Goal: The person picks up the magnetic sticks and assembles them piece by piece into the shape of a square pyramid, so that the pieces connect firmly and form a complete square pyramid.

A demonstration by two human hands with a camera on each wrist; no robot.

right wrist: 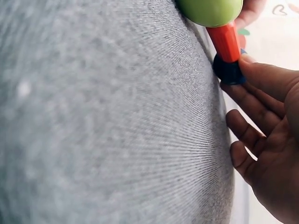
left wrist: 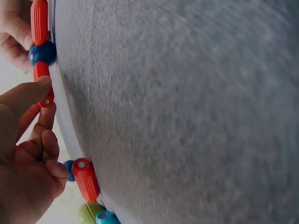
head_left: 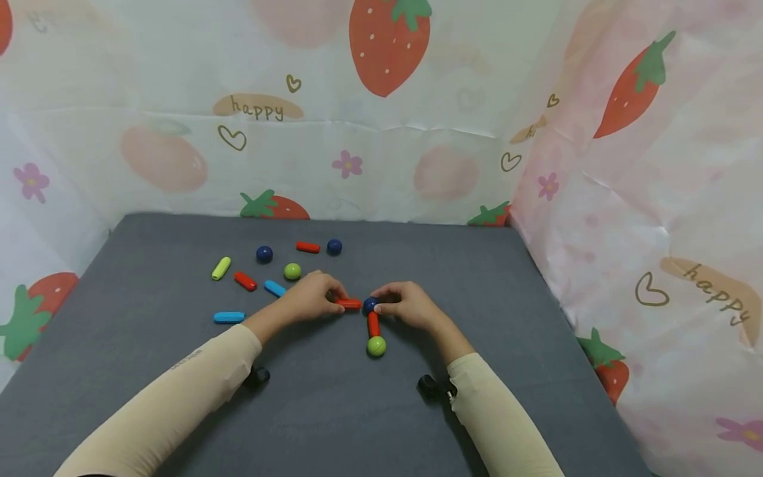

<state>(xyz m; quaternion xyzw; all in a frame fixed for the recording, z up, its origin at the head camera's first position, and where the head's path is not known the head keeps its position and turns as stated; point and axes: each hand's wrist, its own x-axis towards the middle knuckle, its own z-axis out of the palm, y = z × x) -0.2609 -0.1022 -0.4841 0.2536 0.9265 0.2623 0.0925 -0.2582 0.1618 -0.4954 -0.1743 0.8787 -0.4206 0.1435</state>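
Note:
Between thumb and fingers, my left hand pinches a red rod. In the left wrist view the far end of that rod is right at a dark blue ball. My right hand holds this blue ball from the right side, thumb and fingertips around it. A second red rod runs from the ball toward the near edge and meets a green ball. The right wrist view shows the green ball, red rod and blue ball joined in a row.
Loose pieces lie left of the hands on the grey table: blue balls, a green ball, red rods, light blue rods and a yellow-green rod. A strawberry-print cloth stands behind and at the sides.

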